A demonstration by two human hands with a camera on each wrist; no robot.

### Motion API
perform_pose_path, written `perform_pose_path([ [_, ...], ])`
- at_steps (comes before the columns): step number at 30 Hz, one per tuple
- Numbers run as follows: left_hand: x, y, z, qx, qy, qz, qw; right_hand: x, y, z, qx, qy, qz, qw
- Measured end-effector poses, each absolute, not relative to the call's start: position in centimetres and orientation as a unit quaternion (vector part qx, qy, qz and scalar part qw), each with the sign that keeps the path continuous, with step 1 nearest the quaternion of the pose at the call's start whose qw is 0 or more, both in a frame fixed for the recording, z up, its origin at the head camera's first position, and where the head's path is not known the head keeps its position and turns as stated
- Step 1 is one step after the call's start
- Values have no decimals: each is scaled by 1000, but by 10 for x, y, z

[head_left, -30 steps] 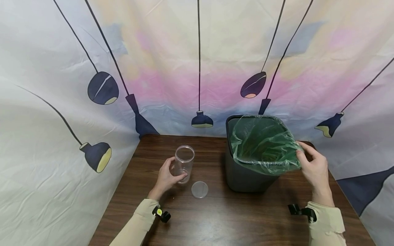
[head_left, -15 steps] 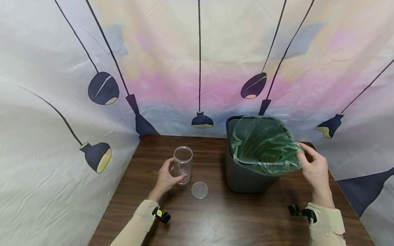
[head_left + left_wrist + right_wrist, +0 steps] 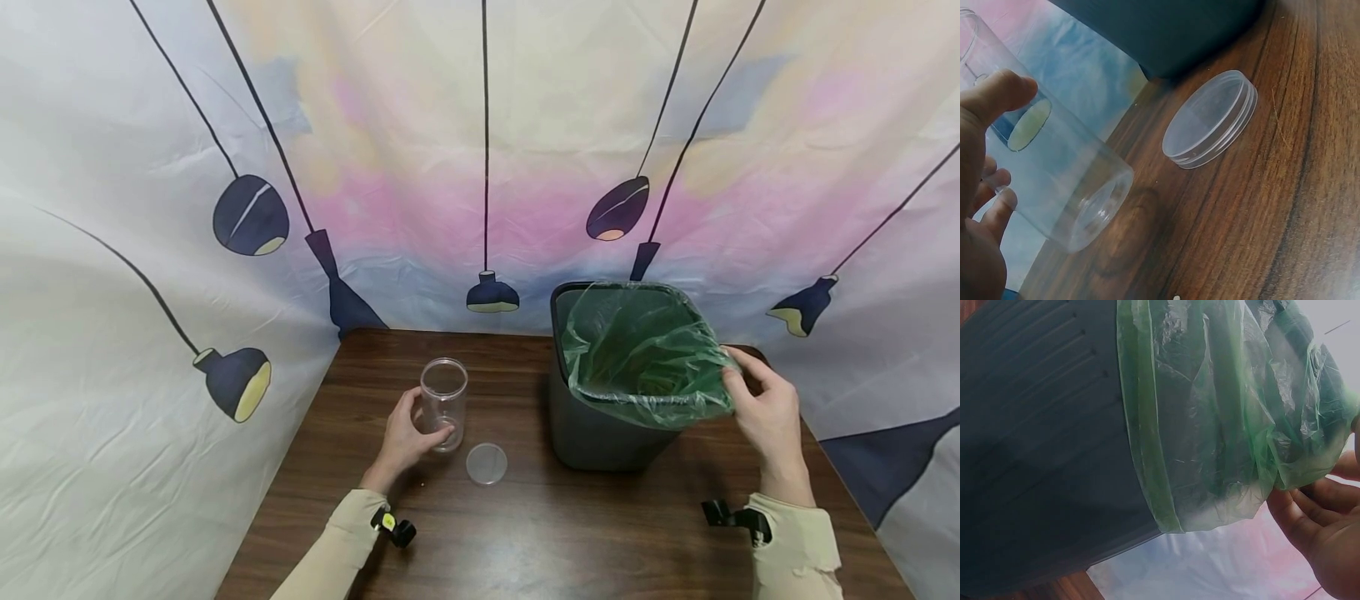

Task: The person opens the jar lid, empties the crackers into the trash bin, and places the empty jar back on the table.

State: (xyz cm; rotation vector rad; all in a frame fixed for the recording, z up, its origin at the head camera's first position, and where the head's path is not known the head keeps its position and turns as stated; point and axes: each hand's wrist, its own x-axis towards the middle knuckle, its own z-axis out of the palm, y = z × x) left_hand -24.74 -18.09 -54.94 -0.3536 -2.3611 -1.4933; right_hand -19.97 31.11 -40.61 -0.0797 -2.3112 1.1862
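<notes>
My left hand (image 3: 405, 433) grips a clear plastic jar (image 3: 447, 400), thumb on the near side and fingers round the far side. The jar has no lid on and looks see-through to its bottom; in the left wrist view its base (image 3: 1100, 209) is close over the wood. Flat on the table beside it lies a clear round lid (image 3: 487, 463). At the right, my right hand (image 3: 768, 408) pinches the edge of a green plastic bag (image 3: 645, 350) that lines a dark grey bin (image 3: 600, 433). In the right wrist view the bag (image 3: 1210, 425) folds down over the bin's rim.
The dark wood table (image 3: 517, 542) ends at a hanging cloth (image 3: 420, 167) printed with lamps, which also closes in the left and right sides. A black camera mount (image 3: 393, 525) is strapped to the left wrist, another to the right.
The jar has shifted slightly left and toward me in my left hand. My right hand stays on the bag's edge; the bin and lid are where they were.
</notes>
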Motion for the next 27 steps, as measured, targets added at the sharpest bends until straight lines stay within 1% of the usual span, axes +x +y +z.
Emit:
perform_pose_path([
  [7, -245, -181, -552, -100, -831, -528, 144, -200, 312, -407, -28, -858, 439, 266],
  [14, -246, -183, -556, -96, -823, -543, 134, -201, 312, -407, -28, -855, 441, 271],
  [27, -243, -182, -559, -87, -822, -545, 140, -201, 312, -407, -26, -854, 441, 274],
])
